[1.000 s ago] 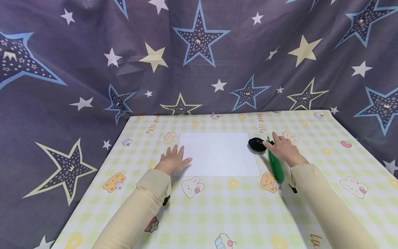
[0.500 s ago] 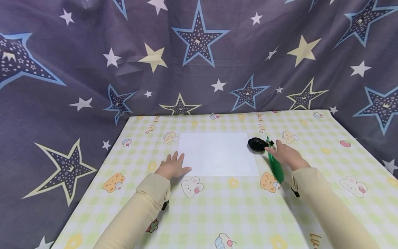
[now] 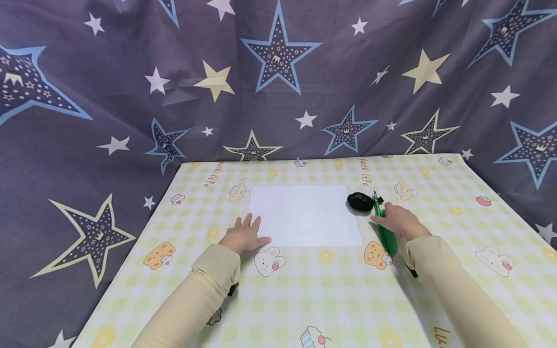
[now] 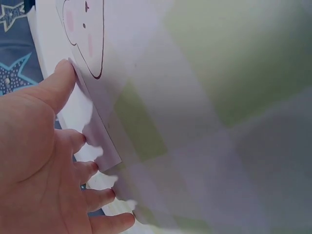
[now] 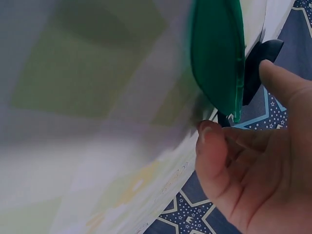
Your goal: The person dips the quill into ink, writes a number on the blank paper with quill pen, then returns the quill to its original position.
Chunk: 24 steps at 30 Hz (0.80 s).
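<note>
Nearest to the person, the left hand (image 3: 244, 235) lies flat with straight, spread fingers on the near left corner of the white paper sheet (image 3: 304, 215), on the checked tablecloth (image 3: 304, 299). A little further, the right hand (image 3: 398, 220) is over the green plastic tool (image 3: 385, 232), which lies just beside the right edge of the sheet; its fingers curl toward it, but I cannot tell if they already hold it. Behind is a small black dish (image 3: 360, 201). If the grasp is careless, the tool may knock the dish or shift the sheet.
</note>
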Motion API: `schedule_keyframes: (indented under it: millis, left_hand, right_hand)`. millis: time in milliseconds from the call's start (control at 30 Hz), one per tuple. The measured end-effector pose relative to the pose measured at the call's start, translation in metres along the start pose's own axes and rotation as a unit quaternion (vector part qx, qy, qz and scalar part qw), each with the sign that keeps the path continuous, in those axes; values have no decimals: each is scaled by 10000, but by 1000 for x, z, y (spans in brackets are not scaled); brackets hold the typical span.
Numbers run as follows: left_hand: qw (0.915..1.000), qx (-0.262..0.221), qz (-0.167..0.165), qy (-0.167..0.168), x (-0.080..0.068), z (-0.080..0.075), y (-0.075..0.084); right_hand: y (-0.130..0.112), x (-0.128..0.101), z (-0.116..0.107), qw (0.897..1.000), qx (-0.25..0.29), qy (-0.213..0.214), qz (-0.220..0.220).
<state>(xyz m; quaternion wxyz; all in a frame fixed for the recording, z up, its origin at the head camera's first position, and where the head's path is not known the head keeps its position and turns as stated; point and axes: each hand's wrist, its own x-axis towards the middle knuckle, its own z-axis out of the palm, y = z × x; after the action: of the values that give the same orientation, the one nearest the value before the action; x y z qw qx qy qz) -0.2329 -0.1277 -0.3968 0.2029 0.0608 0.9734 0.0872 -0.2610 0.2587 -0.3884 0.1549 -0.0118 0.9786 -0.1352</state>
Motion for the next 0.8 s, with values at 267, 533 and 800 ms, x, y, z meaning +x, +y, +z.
schedule_keyframes:
  millis: [267,533,800]
  left_hand:
    - [10000,0,-69,-41,-3,-1,3]
    - [10000,1,-75,-31,-5,-2,4]
    - [10000,38,-61,20,-3,0,3]
  right_hand:
    - [-2,1,3,10000,-24,72,-64]
    - [-6,6,4,9997,-223,99,-1]
    - [-9,8,4,9997,-183,-43,155]
